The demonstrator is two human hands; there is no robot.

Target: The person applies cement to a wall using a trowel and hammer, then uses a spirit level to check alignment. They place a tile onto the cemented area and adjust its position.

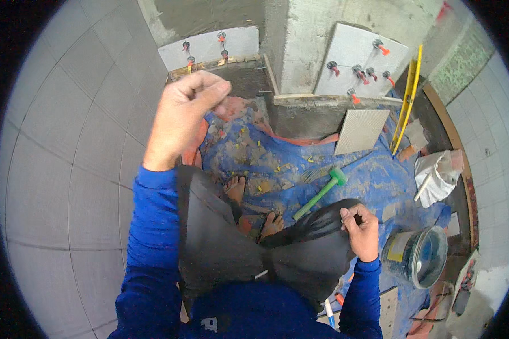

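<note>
Wall-tiling, I judge: left hand (186, 107) raised, right hand (363, 233) by knee (332, 223), thumbs against curled fingers; contents, can't tell. Tile (241, 42) near left edge of far wall (223, 14); next likely wants fingertips at red-ended clip (221, 37).

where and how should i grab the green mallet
Probably best by the lower half of the handle of the green mallet, reaching from above and from your own side with the right hand, if free. It lies on the blue tarp with its bulky head pointing away and the slim, straight handle slanting back toward your legs.
</note>
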